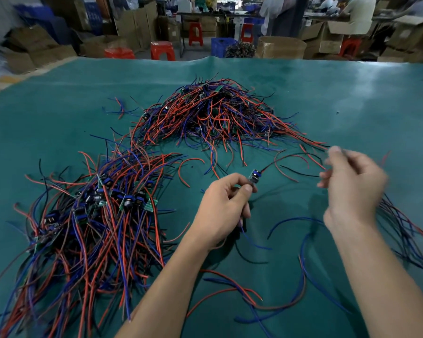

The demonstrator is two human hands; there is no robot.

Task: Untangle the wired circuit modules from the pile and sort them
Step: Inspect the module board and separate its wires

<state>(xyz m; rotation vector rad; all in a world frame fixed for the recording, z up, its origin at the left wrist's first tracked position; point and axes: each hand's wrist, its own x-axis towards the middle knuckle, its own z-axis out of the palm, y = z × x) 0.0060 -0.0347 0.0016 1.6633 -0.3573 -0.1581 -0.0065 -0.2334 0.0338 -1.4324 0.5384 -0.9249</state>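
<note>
Your left hand pinched a module — its red wire ran rightward into your blurred right hand, clamped on it.

Right hand is motion-blurred, its grip unreadable, and the sorted bundle's wires run off the bottom edge.

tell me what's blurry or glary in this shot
Head view: the right hand is motion-blurred, the left hand gripping a module is sharp; pale glare lies on the green mat far right; the background workshop is soft, and the mat's far edge bows from wide-angle distortion.
</note>
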